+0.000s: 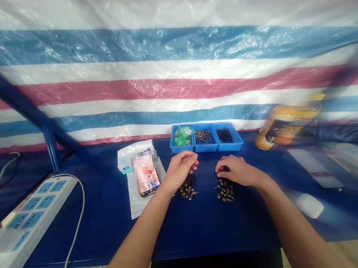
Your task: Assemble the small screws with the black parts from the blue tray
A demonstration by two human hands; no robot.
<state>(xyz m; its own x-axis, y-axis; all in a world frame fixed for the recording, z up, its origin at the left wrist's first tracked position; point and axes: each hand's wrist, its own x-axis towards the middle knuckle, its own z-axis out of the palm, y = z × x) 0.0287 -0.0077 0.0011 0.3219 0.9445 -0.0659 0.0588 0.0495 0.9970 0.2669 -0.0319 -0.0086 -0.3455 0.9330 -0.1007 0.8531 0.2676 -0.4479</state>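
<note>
My left hand (182,167) is closed, thumb and fingers together, over a small pile of metal screw-like parts (187,192); what its fingers hold is too small to make out. To the right, my right hand (232,170) has its fingers curled above a second pile of similar parts (225,194), and its fingertips pinch together over something I cannot make out. Behind both hands stand three joined blue bins (207,148). The left bin holds a green bag (183,136), the middle one metal parts (202,137), and the right one small dark pieces (223,136).
On the blue table (113,236), a phone (149,183) lies on white packaging at left. A power strip (31,210) and cable are farther left. An orange-labelled bottle (286,124), a flat box (315,168) and a white case (310,205) are at right.
</note>
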